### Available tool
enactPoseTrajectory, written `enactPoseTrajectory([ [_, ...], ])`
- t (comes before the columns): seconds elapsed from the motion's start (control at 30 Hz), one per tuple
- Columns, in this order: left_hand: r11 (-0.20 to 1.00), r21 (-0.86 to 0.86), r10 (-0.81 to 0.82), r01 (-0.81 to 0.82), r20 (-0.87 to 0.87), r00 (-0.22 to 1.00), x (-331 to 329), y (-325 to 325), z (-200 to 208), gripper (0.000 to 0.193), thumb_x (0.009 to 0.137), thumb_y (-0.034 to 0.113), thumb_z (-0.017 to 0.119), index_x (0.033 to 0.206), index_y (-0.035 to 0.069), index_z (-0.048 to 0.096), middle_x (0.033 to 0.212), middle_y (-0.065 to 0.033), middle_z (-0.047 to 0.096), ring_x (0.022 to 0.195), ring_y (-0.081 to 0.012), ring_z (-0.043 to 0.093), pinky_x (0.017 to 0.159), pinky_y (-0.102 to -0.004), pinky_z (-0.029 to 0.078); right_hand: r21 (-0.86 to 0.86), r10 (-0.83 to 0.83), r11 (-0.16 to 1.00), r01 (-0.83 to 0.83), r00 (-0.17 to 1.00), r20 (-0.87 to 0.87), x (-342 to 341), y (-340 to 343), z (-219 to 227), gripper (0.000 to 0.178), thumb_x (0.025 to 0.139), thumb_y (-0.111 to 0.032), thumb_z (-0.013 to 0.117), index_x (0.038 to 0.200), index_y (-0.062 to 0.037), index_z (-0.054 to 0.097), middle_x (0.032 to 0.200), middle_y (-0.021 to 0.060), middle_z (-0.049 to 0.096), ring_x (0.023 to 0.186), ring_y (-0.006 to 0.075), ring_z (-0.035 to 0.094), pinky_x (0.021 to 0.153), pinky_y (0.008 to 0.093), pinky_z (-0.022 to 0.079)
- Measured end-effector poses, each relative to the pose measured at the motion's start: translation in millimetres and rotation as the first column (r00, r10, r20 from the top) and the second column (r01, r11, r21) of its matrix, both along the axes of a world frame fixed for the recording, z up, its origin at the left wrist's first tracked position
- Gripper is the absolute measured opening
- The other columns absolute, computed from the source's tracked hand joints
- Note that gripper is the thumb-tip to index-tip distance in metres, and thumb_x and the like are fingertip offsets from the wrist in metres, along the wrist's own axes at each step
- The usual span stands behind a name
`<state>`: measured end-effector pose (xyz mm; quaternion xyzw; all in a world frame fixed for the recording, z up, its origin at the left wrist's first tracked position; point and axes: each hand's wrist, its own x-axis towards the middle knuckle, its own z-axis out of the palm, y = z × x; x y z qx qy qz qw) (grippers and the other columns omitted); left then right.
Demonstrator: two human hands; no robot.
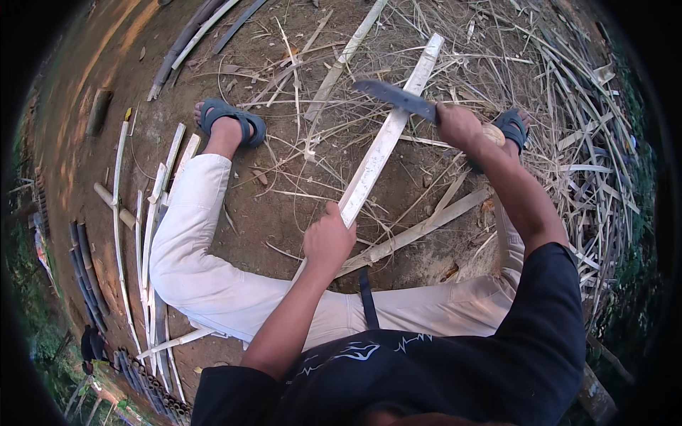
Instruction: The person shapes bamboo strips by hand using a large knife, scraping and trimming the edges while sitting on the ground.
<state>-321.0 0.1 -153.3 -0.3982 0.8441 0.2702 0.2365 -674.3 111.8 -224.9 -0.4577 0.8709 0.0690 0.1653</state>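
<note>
My left hand is closed around the lower part of a long pale split bamboo strip, which slants up and away to the right. In my right hand is a machete; the rounded butt of its handle shows behind my fist. The dark blade lies across the upper part of the strip, pointing left. Whether its edge bites into the bamboo, I cannot tell. The strip's near end passes below my left hand toward my lap and is partly hidden by my forearm.
Thin shavings litter the ground ahead, with a large heap of bamboo waste on the right. Several split strips lie beside my left leg. Another bamboo piece slants between my legs. Dark poles lie farther left.
</note>
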Motion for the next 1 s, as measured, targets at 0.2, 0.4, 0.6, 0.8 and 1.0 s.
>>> enactPoseTrajectory([
  [0.2, 1.000, -0.011, 0.005, -0.005, 0.030, 1.000, -4, -2, 3, 0.042, 0.085, 0.031, 0.072, 0.103, 0.002, 0.049, 0.083, -0.0257, 0.070, 0.080, -0.0433, 0.070, 0.072, -0.0525, 0.056, -0.013, -0.361, 0.933, 0.361, 0.931, -0.046, -66, -1, 9, 0.025, 0.086, -0.012, 0.054, 0.101, -0.0003, 0.070, 0.088, 0.0228, 0.072, 0.084, 0.0386, 0.071, 0.077, 0.0493, 0.057],
  [0.4, 1.000, 0.011, 0.028, -0.028, 0.056, 0.998, -14, -4, 2, 0.043, 0.083, 0.030, 0.073, 0.105, 0.000, 0.049, 0.082, -0.0264, 0.069, 0.080, -0.0450, 0.070, 0.073, -0.0539, 0.056, -0.048, 0.028, 0.999, -0.024, 0.996, 0.082, -75, -4, 5, 0.019, 0.080, -0.012, 0.059, 0.094, -0.0036, 0.070, 0.084, 0.0217, 0.070, 0.083, 0.0391, 0.069, 0.078, 0.0491, 0.055],
  [0.6, 0.998, 0.062, -0.018, 0.014, 0.065, 0.998, -16, -12, 0, 0.043, 0.083, 0.027, 0.071, 0.107, 0.000, 0.049, 0.082, -0.0277, 0.069, 0.079, -0.0471, 0.069, 0.074, -0.0552, 0.055, -0.054, -0.139, 0.989, 0.137, 0.989, -0.052, -102, 29, -35, 0.027, 0.085, -0.013, 0.058, 0.109, -0.0051, 0.065, 0.086, 0.0203, 0.071, 0.083, 0.0387, 0.069, 0.076, 0.0503, 0.055],
  [0.8, 0.998, 0.058, 0.016, -0.022, 0.110, 0.994, -20, -8, 1, 0.043, 0.083, 0.027, 0.071, 0.107, 0.000, 0.050, 0.083, -0.0288, 0.069, 0.081, -0.0475, 0.068, 0.075, -0.0559, 0.054, 0.031, 0.075, 0.997, -0.075, 0.997, 0.013, -48, 13, -3, 0.044, 0.084, -0.014, 0.060, 0.127, -0.0077, 0.057, 0.090, 0.0180, 0.071, 0.084, 0.0370, 0.070, 0.075, 0.0489, 0.056],
  [1.0, 0.996, 0.080, -0.033, 0.026, 0.094, 0.995, -25, -11, 4, 0.044, 0.083, 0.028, 0.071, 0.108, -0.001, 0.049, 0.085, -0.0292, 0.069, 0.084, -0.0468, 0.069, 0.077, -0.0554, 0.054, 0.043, -0.326, 0.944, 0.328, 0.945, -0.036, -106, 5, -45, 0.039, 0.085, -0.012, 0.056, 0.124, -0.0061, 0.059, 0.094, 0.0194, 0.072, 0.087, 0.0359, 0.071, 0.078, 0.0477, 0.058],
])
